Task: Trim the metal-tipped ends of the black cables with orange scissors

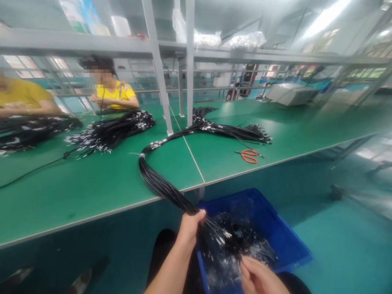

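Note:
My left hand [190, 227] is wrapped around a bundle of black cables [162, 183] close to its lower end. From there the bundle curves up over the table edge and across the green table. Past my thumb, several loose ends with pale tips [226, 235] fan out to the right. My right hand [259, 274] is closed in a pinch just below and right of these ends. Whatever lies between its fingers is too small and blurred to make out. Under both hands stands a blue bin [284, 234] with dark and clear scraps inside.
Orange-handled scissors [249, 156] lie on the green table [122, 179], near its front edge. More cables [241, 132] lie behind them. Metal shelf posts [190, 61] rise from the tabletop. Opposite, two people in yellow [121, 96] sit behind heaps of black cables [113, 130].

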Demonstrator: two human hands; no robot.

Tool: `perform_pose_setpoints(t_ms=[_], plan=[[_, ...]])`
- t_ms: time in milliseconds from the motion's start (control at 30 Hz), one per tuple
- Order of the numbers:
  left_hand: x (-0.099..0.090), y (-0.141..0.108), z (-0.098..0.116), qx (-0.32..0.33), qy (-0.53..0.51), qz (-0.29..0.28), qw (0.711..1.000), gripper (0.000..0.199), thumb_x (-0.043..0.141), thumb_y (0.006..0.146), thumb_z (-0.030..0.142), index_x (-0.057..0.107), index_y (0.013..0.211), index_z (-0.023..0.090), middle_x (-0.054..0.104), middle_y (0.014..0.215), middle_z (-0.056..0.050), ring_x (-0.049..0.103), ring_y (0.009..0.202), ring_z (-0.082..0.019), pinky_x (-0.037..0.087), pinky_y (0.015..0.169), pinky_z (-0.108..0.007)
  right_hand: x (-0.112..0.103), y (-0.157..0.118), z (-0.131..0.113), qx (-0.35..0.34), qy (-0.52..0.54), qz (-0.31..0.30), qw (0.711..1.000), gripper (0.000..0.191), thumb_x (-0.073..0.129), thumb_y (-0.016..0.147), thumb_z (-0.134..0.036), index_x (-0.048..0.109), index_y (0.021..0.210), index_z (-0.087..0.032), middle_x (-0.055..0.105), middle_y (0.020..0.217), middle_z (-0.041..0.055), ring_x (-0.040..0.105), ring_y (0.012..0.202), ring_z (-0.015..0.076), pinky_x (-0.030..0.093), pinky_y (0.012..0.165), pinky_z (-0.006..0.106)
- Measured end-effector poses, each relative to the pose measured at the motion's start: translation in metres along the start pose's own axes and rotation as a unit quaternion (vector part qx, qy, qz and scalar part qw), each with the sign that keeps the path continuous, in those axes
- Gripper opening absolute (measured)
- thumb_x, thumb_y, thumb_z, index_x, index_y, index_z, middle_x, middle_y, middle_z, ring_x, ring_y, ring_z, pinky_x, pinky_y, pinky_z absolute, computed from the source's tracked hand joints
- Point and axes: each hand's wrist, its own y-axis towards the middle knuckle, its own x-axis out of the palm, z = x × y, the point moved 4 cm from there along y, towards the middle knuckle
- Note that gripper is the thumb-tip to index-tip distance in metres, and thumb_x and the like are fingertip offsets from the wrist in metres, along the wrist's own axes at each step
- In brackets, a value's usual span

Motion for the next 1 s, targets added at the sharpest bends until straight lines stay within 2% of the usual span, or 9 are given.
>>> perform_pose_setpoints(t_ms=[133, 233, 333, 400, 533, 600, 767, 867, 1000], plan=[[0.004, -0.004, 0.005, -0.007, -0.012, -0.021, 1.000, 0.027, 0.058, 0.090, 0.028, 0.058, 0.114, 0.015, 0.062, 0.112, -0.008, 0.063, 0.092, -0.021, 0.054, 0.078, -0.040, -0.008, 0.012, -0.003, -0.031, -0.008, 0.024, 0.999, 0.040, 0.083, 0.054, -0.050, 0.064, 0.060, -0.015, 0.041, 0.042, -0.0077, 0.023, 0.033, 0.0010, 0.009, 0.035, 0.017], [0.008, -0.008, 0.005, -0.012, -0.018, -0.027, 0.999, 0.027, 0.058, 0.090, 0.028, 0.058, 0.114, 0.015, 0.062, 0.113, -0.008, 0.063, 0.093, -0.021, 0.054, 0.078, -0.040, 0.006, 0.026, -0.003, -0.037, -0.014, 0.016, 0.999, 0.047, 0.087, 0.046, -0.048, 0.070, 0.072, -0.013, 0.046, 0.047, -0.0060, 0.030, 0.036, 0.0028, 0.014, 0.035, 0.018], [0.009, -0.009, 0.005, -0.012, -0.023, -0.026, 0.999, 0.028, 0.058, 0.090, 0.028, 0.058, 0.114, 0.015, 0.062, 0.113, -0.008, 0.063, 0.093, -0.021, 0.054, 0.078, -0.040, 0.023, 0.033, -0.003, -0.051, -0.020, 0.011, 0.998, 0.049, 0.088, 0.045, -0.044, 0.071, 0.078, -0.013, 0.048, 0.052, -0.0060, 0.036, 0.041, 0.0040, 0.021, 0.039, 0.018], [0.008, -0.009, 0.006, -0.012, -0.027, -0.023, 0.999, 0.028, 0.058, 0.090, 0.028, 0.058, 0.115, 0.015, 0.062, 0.114, -0.008, 0.063, 0.094, -0.021, 0.054, 0.078, -0.040, 0.029, 0.036, -0.003, -0.067, -0.032, 0.019, 0.997, 0.046, 0.088, 0.047, -0.044, 0.069, 0.076, -0.013, 0.048, 0.052, -0.0063, 0.033, 0.041, 0.0027, 0.020, 0.040, 0.017], [0.009, -0.008, 0.006, -0.012, -0.035, -0.017, 0.999, 0.028, 0.058, 0.090, 0.028, 0.057, 0.115, 0.015, 0.061, 0.114, -0.008, 0.063, 0.094, -0.021, 0.054, 0.079, -0.041, 0.032, 0.043, -0.006, -0.110, -0.064, 0.048, 0.991, 0.050, 0.081, 0.050, -0.058, 0.061, 0.058, -0.013, 0.046, 0.043, -0.0066, 0.022, 0.034, 0.0003, 0.008, 0.037, 0.019], [0.012, -0.007, 0.005, -0.012, -0.040, -0.017, 0.999, 0.029, 0.058, 0.090, 0.028, 0.057, 0.115, 0.015, 0.061, 0.114, -0.008, 0.063, 0.094, -0.021, 0.054, 0.079, -0.041, 0.033, 0.043, -0.007, -0.116, -0.078, 0.049, 0.989, 0.050, 0.079, 0.050, -0.060, 0.058, 0.053, -0.014, 0.044, 0.040, -0.0066, 0.020, 0.032, 0.0008, 0.005, 0.037, 0.020], [0.017, -0.005, 0.006, -0.021, -0.057, -0.021, 0.998, 0.028, 0.058, 0.090, 0.028, 0.058, 0.115, 0.015, 0.062, 0.113, -0.008, 0.063, 0.093, -0.021, 0.055, 0.077, -0.040, 0.025, 0.021, -0.008, -0.105, -0.095, 0.031, 0.989, 0.038, 0.069, 0.065, -0.049, 0.053, 0.053, -0.016, 0.042, 0.042, -0.0062, 0.024, 0.036, 0.0029, 0.011, 0.039, 0.020], [0.014, -0.002, 0.010, -0.025, -0.069, -0.008, 0.997, 0.029, 0.058, 0.090, 0.028, 0.057, 0.115, 0.015, 0.061, 0.114, -0.009, 0.063, 0.093, -0.021, 0.055, 0.077, -0.040, 0.013, 0.007, -0.009, -0.083, -0.107, 0.030, 0.990, 0.035, 0.066, 0.063, -0.046, 0.049, 0.050, -0.018, 0.039, 0.042, -0.0069, 0.024, 0.036, 0.0036, 0.012, 0.039, 0.020], [0.014, 0.000, 0.014, -0.027, -0.078, -0.007, 0.997, 0.029, 0.058, 0.090, 0.028, 0.057, 0.116, 0.015, 0.061, 0.115, -0.009, 0.063, 0.095, -0.021, 0.054, 0.079, -0.041, 0.006, 0.010, -0.012, -0.072, -0.145, 0.035, 0.986, 0.031, 0.064, 0.060, -0.045, 0.056, 0.052, -0.017, 0.040, 0.039, -0.0072, 0.021, 0.033, 0.0027, 0.010, 0.037, 0.021]])
